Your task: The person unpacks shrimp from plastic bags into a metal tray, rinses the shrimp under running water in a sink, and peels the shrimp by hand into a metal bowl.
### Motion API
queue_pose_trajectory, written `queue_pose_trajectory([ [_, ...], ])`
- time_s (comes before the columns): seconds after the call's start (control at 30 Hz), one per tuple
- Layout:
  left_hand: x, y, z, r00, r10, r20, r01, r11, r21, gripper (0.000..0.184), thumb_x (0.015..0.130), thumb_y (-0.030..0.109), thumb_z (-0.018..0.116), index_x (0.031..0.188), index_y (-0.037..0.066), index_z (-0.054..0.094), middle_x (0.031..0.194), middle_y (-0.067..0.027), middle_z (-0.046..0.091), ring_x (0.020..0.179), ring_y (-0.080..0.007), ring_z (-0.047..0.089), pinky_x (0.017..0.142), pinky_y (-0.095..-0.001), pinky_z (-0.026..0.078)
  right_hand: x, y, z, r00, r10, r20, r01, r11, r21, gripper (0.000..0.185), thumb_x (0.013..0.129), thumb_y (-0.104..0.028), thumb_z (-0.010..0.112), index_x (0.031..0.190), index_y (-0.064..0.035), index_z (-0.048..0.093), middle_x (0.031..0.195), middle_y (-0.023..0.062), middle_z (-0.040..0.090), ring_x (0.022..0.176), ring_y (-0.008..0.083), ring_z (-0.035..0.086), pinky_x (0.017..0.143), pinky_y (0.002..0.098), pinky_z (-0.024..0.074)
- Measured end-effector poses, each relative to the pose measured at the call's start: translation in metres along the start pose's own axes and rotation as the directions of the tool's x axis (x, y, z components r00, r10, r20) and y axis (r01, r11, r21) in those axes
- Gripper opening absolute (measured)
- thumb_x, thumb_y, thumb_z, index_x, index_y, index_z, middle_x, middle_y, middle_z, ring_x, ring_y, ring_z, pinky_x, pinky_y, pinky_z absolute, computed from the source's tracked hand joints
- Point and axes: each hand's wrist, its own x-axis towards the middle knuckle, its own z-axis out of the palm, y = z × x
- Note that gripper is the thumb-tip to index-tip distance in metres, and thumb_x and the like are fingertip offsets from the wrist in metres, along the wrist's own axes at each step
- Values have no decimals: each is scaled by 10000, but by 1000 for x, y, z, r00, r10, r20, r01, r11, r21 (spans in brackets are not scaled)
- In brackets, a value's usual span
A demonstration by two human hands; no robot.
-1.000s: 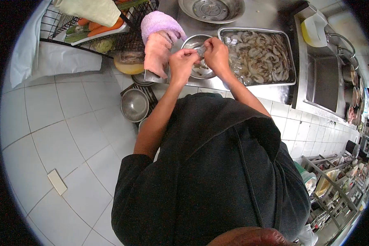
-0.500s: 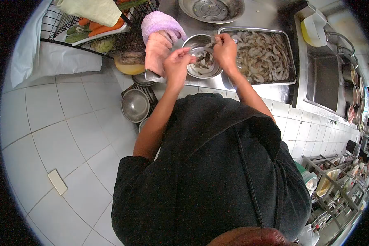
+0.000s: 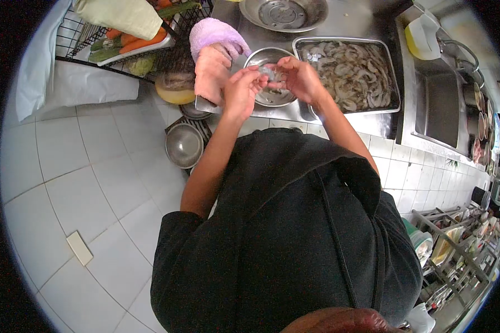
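My left hand (image 3: 243,91) is closed in a pinch, its fingertips on a small greyish, translucent shrimp (image 3: 268,72) above a round metal bowl (image 3: 263,55). From the other side my right hand (image 3: 301,79) has its curled fingers around the same shrimp, palm turned partly up. Pale and dark bits lie in the bowl, partly hidden by the hands. Just right of it, a rectangular metal tray (image 3: 398,91) holds a heap of whole raw shrimp (image 3: 361,75).
A pink slab of meat (image 3: 211,75) and a lilac towel (image 3: 216,34) lie left of the bowl. Behind stands a wide metal basin (image 3: 316,19). A sink (image 3: 441,105) is at right; a wire rack (image 3: 66,41) with vegetables stands at far left. Another metal bowl (image 3: 184,145) sits below the counter.
My right hand has turned from a knuckles-up pinch to a more open, palm-up hold on the shrimp. My left hand stays nearly in place. The view has shifted slightly.
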Motion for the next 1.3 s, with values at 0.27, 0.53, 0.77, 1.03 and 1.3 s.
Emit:
queue_pose_trajectory([
  [0.27, 6, -13, 1, 982, 99, -159, -47, 951, 305, 202, 830, 67, 634, 1004, -22, 583, 937, -85, 628, 772, -169, 616, 714, -292, 496, -12, -3, -7, 999, -23, -44, 2, 906, -424, 237, 781, 6, 663, 998, 19, 569, 847, 69, 635, 731, 159, 637, 662, 249, 524],
  [0.53, 9, -20, -4, 914, 383, 137, -283, 354, 891, 296, 812, 81, 670, 1084, -29, 632, 1081, -140, 634, 955, -180, 611, 796, -273, 487, -24, -25, -17, 978, -163, -132, 64, 832, -551, 224, 731, -5, 676, 943, 20, 609, 804, 68, 646, 673, 130, 619, 620, 241, 504],
  [0.77, 14, -22, 18, 947, 93, 307, -243, 833, 497, 368, 859, 117, 671, 1184, -36, 590, 1083, -122, 638, 909, -166, 630, 782, -258, 505, -20, -26, -9, 991, -128, -46, 77, 806, -587, 236, 716, -14, 676, 937, 23, 601, 759, 52, 633, 622, 117, 589, 561, 239, 470],
  [1.03, 5, -6, 12, 975, 73, 208, -197, 708, 678, 245, 820, 75, 697, 1018, -66, 666, 861, -73, 682, 735, -97, 614, 676, -221, 488, -22, -23, -2, 990, -140, -23, 75, 657, -750, 156, 697, -57, 653, 841, -11, 618, 635, 21, 585, 529, 86, 521, 477, 245, 423],
  [1.3, 6, 3, 8, 974, 129, 186, -224, 650, 726, 219, 782, 55, 712, 966, -61, 688, 801, -67, 694, 714, -99, 629, 643, -219, 501, -14, -15, -2, 963, -263, -64, 59, 437, -898, 124, 674, -133, 676, 684, -20, 627, 620, 75, 617, 556, 143, 580, 557, 313, 465],
])
